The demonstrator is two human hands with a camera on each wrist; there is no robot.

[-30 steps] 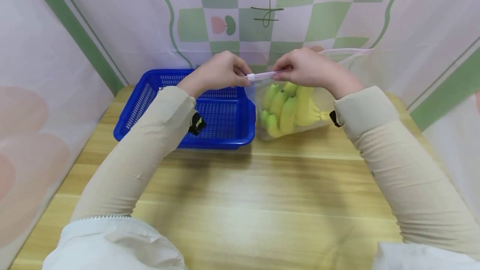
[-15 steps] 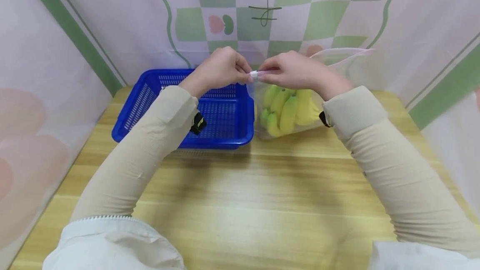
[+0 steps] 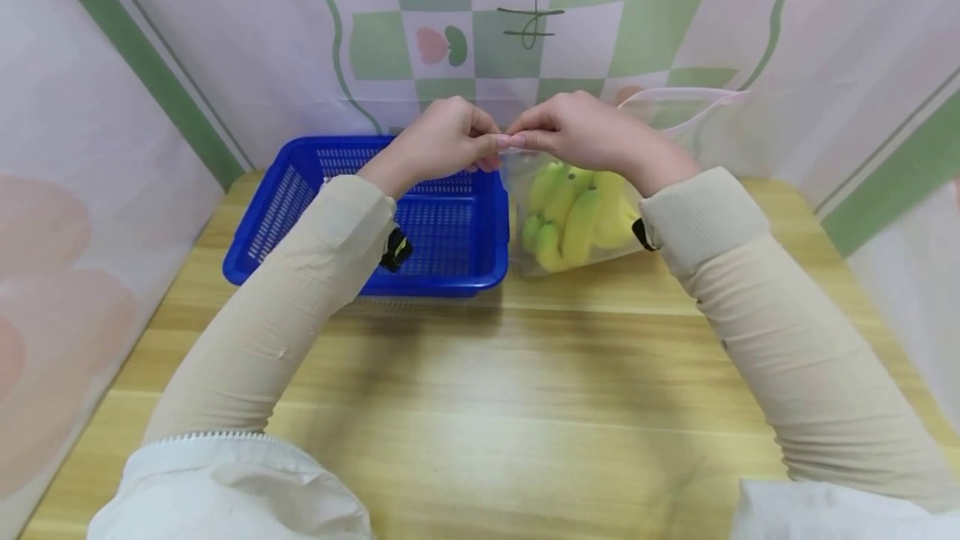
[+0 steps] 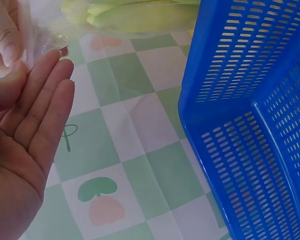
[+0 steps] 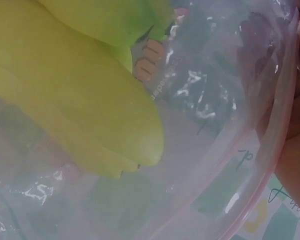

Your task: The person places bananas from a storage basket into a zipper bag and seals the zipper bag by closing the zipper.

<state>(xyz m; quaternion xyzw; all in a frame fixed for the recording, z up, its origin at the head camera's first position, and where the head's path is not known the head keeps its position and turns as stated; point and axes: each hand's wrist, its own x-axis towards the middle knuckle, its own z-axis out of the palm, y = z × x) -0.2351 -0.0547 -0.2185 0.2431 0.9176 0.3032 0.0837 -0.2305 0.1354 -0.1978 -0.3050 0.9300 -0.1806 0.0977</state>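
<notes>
A clear zip bag [image 3: 525, 250] with a pink-edged mouth stands on the table, holding a bunch of bananas [image 3: 579, 227] and another yellow piece beside it. My left hand [image 3: 444, 140] pinches the bag's top left corner between thumb and fingers. Right against it, my right hand [image 3: 588, 136] pinches the same top edge, thumb tip meeting the left thumb. The white slider is hidden under the fingertips. Toward the right the bag's mouth [image 3: 675, 94] gapes. In the right wrist view the yellow fruit [image 5: 80, 95] shows through the plastic, with the right hand [image 5: 295, 135] at the edge.
A blue slotted basket [image 3: 450, 283] stands just left of the bag, under my left forearm. The wooden table [image 3: 480, 407] stretches toward me. A patterned cloth [image 3: 510, 40] rises close behind the basket and bag.
My right hand has slid left along the bag's top edge until its fingertips meet the left hand's, covering the white slider. The left hand stays at the corner.
</notes>
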